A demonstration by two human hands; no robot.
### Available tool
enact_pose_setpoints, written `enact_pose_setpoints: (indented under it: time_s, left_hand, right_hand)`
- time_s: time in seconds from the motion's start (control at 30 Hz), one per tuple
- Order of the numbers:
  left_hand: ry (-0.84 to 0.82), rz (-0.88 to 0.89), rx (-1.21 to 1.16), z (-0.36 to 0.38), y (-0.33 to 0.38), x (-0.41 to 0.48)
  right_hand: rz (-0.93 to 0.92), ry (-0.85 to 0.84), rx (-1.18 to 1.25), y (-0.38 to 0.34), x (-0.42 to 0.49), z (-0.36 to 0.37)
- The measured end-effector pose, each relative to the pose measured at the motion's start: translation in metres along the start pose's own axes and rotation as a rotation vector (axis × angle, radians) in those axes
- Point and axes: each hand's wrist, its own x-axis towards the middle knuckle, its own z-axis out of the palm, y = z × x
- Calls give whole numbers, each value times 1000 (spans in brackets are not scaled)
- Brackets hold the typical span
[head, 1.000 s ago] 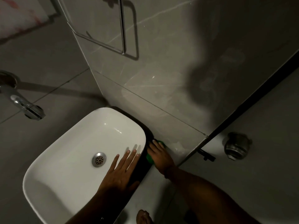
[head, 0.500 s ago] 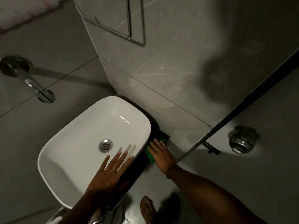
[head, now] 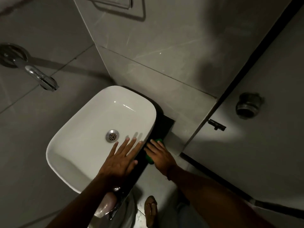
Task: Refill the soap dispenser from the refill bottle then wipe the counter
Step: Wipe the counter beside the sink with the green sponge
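Here, left of the white basin [head: 92, 129] juts a chrome tap [head: 41, 78]; on the basin's right rim our left hand [head: 121, 160] lies flat, fingers wide — seemingly bracing us. Just right, our right hand [head: 159, 155] presses a green cloth [head: 150, 159] onto the narrow black counter [head: 162, 125] — the wall crowds it.

White basin, black counter, one spot of green

The sink [head: 85, 129] is glossy white with a silver drain [head: 112, 136]; the counter [head: 162, 127] beside it is plain black, and the cloth [head: 151, 157] on it is bright green. Wall tiles [head: 164, 46] are grey with faint pale veining, and the tap [head: 41, 76] is shiny chrome.
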Motion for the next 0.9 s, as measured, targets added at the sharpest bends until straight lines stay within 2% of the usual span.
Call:
enact_pose_setpoints:
  time_s: [0.1, 0.23, 0.3, 0.4, 0.53, 0.63, 0.7, 0.77, 0.9]
  left_hand:
    - [-7, 21, -84, -2, -3, -1]
    - [-33, 4, -129, -11, -3, -5]
    - [-26, 14, -131, -16, -2, -6]
    - [-22, 19, -128, -19, 0, -8]
    - [-24, 9, -166, -18, 1, -8]
    - [-36, 0, -185, -17, 0, -8]
    - [-41, -3, -196, -17, -1, -8]
    - [-37, -1, -200, -18, 0, -9]
    - [-22, -8, -208, -17, 1, -11]
  right_hand:
    - [37, 30, 34, -33, 0, 15]
    - [-202, -14, 0, -60, -33, 38]
    - [-245, -45, -25, -54, -46, 39]
    - [-137, 9, -70, -50, -49, 28]
    - [39, 59, 6, -75, -32, 23]
    - [-61, 45, 46, -99, -34, 41]
    - [-199, 24, 1, -100, -49, 50]
    - [-263, 15, -59, -90, -62, 51]
    - [-64, 52, -47, -71, -57, 30]
